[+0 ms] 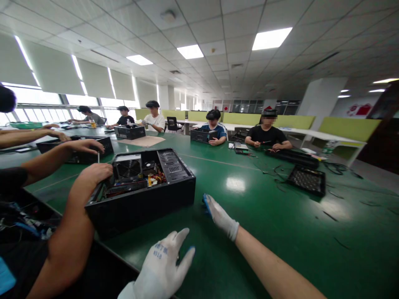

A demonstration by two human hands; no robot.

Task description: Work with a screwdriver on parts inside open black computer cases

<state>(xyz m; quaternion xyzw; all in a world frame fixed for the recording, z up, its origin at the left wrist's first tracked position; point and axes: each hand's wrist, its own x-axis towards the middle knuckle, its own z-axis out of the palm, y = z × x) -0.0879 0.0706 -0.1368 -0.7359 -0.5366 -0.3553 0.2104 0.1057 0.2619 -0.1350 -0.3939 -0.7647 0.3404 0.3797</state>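
Note:
My left hand (165, 262), in a white glove with blue lettering on its back, hovers over the near edge of the green table (215, 259). Its thumb and forefinger are spread apart; the other fingers are mostly hidden. Farther out, my right hand (220, 216) is stretched flat in a white glove with blue on the palm side, holding nothing I can see. Just left of it lies an open black computer case (149, 207), showing a power supply (127, 168), a fan and coloured cables. Neither of my hands touches the case.
At my left, a co-worker's bare hand (96, 171) rests on the case's corner; another holds a thin tool. Across the table, several people work on other computer cases (204, 136). A black panel (307, 179), cables and loose strips lie at the right.

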